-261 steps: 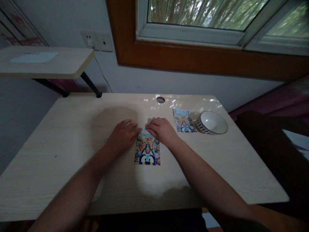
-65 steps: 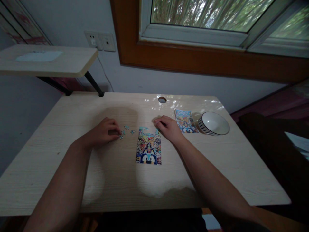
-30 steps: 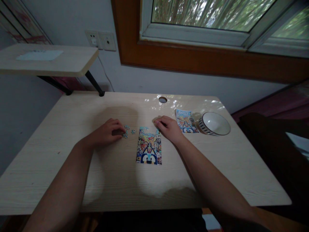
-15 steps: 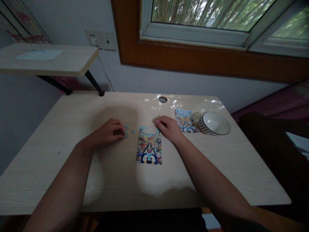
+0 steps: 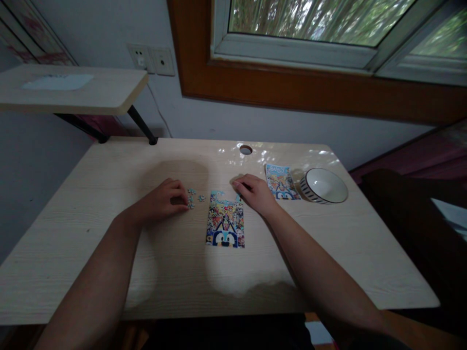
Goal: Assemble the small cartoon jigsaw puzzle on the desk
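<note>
A small jigsaw puzzle [image 5: 225,218] lies flat on the table between my hands, printed with a crowd of colourful cartoon figures and a blue dog face at the bottom. Its top edge is uneven, with gaps. Loose puzzle pieces [image 5: 191,199] lie to its left. Beside them rests my left hand [image 5: 164,200], thumb and fingers curved and slightly apart, tips at the pieces. My right hand [image 5: 255,193] rests at the puzzle's upper right corner, thumb and fingers closed together; whatever they hold is hidden.
A picture sheet [image 5: 281,182] with a matching design lies to the right, beside a white bowl [image 5: 324,185] with a striped outside. At the table's back is a round cable hole [image 5: 245,150]. A raised shelf [image 5: 109,92] stands at the back left, below wall sockets [image 5: 151,59].
Both hands keep practically the same place and pose. The puzzle, loose pieces, sheet and bowl stay where they were; the view shifts very slightly.
</note>
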A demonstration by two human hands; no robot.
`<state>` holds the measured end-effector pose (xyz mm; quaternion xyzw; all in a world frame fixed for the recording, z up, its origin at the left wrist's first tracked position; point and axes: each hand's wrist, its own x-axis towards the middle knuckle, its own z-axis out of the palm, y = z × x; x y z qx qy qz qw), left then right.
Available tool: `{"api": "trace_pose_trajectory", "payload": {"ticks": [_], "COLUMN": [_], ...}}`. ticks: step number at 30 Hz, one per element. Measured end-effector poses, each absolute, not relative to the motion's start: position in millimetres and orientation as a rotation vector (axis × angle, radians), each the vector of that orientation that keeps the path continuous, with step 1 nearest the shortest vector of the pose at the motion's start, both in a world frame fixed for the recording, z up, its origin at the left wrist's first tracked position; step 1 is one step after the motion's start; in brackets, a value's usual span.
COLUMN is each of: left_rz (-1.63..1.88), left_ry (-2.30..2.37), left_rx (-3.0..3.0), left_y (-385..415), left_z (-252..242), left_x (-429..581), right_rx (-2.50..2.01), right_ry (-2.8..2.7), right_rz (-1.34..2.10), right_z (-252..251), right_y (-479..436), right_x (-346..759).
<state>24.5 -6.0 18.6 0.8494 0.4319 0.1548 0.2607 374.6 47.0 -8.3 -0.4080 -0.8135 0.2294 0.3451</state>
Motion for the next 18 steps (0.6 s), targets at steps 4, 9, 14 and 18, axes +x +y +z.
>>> {"api": "trace_pose_trajectory", "payload": {"ticks": [4,9,14,18], "left_rz": [0.433,0.423,0.432,0.432], "left_ry": [1.171,1.175,1.178,1.174], "left_rx": [2.294,2.280,2.273,2.276], "left_y": [-5.9,-6.1,-6.0,-6.2], "left_z": [18.9,19.7,19.4,19.6], "left_x": [25.0,25.8,25.7,26.3], "right_rx": [-1.050,-1.031,-1.035,-1.035], "right_ry": [-2.119,-2.121,-2.115,-2.124], "right_rz": [0.597,0.594,0.589,0.580], "right_z": [-9.2,-9.2,-9.0,-9.6], "right_y": [47.6,47.6,47.2,47.6], "right_x": [375.1,374.6,374.0,374.7]}}
